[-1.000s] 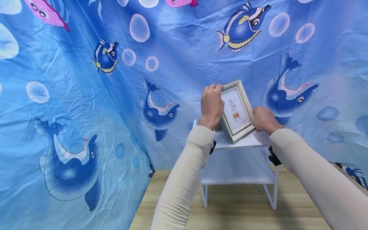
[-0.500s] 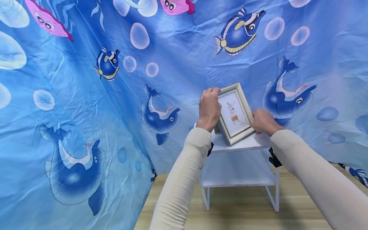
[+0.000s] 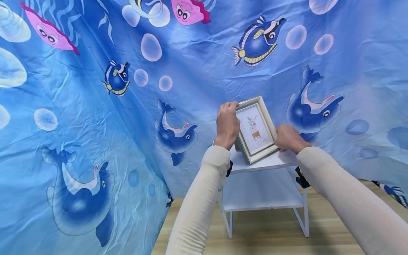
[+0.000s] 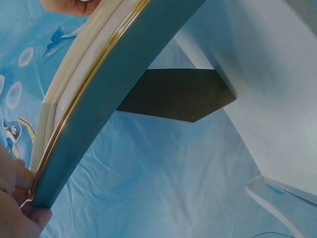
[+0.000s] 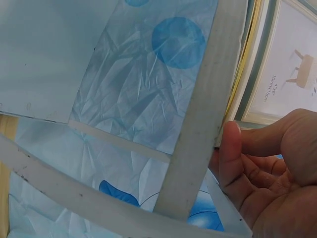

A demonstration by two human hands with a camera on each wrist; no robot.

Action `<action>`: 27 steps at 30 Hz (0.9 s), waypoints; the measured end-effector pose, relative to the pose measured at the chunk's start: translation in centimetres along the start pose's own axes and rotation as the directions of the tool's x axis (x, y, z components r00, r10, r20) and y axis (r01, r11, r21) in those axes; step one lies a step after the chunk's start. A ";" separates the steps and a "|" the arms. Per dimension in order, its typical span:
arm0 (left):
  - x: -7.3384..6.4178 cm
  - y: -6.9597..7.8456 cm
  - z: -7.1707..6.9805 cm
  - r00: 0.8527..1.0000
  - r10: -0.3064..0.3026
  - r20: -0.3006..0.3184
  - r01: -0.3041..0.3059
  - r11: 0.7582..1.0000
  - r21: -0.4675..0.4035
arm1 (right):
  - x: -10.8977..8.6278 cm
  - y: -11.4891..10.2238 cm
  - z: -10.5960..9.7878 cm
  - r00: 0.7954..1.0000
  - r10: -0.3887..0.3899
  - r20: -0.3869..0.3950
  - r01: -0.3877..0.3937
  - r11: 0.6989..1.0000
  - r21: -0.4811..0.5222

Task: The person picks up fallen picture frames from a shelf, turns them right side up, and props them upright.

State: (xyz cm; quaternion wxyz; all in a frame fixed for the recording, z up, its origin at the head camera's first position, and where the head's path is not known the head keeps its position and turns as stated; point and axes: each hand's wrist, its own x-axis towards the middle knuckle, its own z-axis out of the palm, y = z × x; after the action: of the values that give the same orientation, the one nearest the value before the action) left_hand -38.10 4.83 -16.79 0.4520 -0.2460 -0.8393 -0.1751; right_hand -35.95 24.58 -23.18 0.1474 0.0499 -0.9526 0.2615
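Note:
A cream picture frame (image 3: 269, 117) with a plant print leans at a tilt, one lower corner at the white top (image 3: 267, 163) of a small table. My left hand (image 3: 227, 124) grips its upper left corner; in the left wrist view that hand's thumb and fingers (image 4: 40, 216) pinch the frame's edge. With my right hand (image 3: 290, 138) I hold the lower right side, and the right wrist view shows the thumb and fingers closed at the corner. Behind the frame, a dark support leg (image 4: 178, 94) sticks out toward the tabletop. The right fingertips are partly hidden by the frame.
Below the tabletop is a white lower shelf (image 3: 262, 193) on thin white metal legs (image 3: 305, 219). A blue sea-print curtain (image 3: 197, 71) hangs close behind and to the left. The floor (image 3: 267, 230) is light wood.
The head view has tilted up a little, so the scene sits lower in it. Both hands keep their hold on the picture frame, which stays tilted much as before.

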 end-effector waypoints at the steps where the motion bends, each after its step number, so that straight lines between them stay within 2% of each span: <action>1: 0.0 -0.1 0.0 1.000 -0.001 0.000 0.001 1.000 -0.006 | 0.0 0.0 0.0 1.000 -0.001 0.004 0.001 1.000 -0.002; 9: -0.2 -0.4 0.2 1.000 -0.003 -0.008 0.002 0.997 -0.081 | -0.4 0.0 0.1 1.000 0.003 0.015 -0.003 1.000 0.017; 27: 0.2 -1.3 0.5 0.998 0.008 -0.057 -0.014 0.994 -0.107 | -0.9 -0.7 -0.6 0.997 0.035 0.063 -0.036 0.999 0.028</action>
State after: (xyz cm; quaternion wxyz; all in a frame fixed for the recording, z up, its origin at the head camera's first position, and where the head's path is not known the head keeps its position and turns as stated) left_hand -39.27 4.08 -17.00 0.4624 -0.2697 -0.8143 -0.2242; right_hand -34.83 24.33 -22.64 0.1121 0.0433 -0.9535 0.2765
